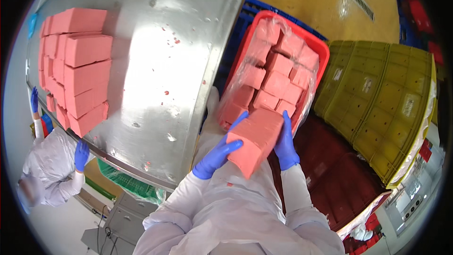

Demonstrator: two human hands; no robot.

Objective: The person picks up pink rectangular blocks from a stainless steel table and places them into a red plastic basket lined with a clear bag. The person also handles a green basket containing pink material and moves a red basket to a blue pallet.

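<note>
A large pink block (pixel 256 131), its material not certain, is held between my two blue-gloved hands above the near end of a red crate. My left hand (pixel 219 154) grips its left side, thumb on the face towards me; my right hand (pixel 286 147) lies along its right side. The red crate (pixel 324 51), lined with clear plastic film, holds several pink blocks (pixel 276 83) packed close together. On the metal table (pixel 159 63) to the left stands a stack of similar blocks (pixel 86 78), with small pink crumbs on the tabletop.
Blue pallets or crates (pixel 247 10) lie under and behind the red crate. Yellow-green crates (pixel 375 92) and dark red ones (pixel 329 173) are at the right. A green basket (pixel 131 182) sits below the table's near edge. A co-worker (pixel 53 163) in white stands at the left, gloved hands by the table.
</note>
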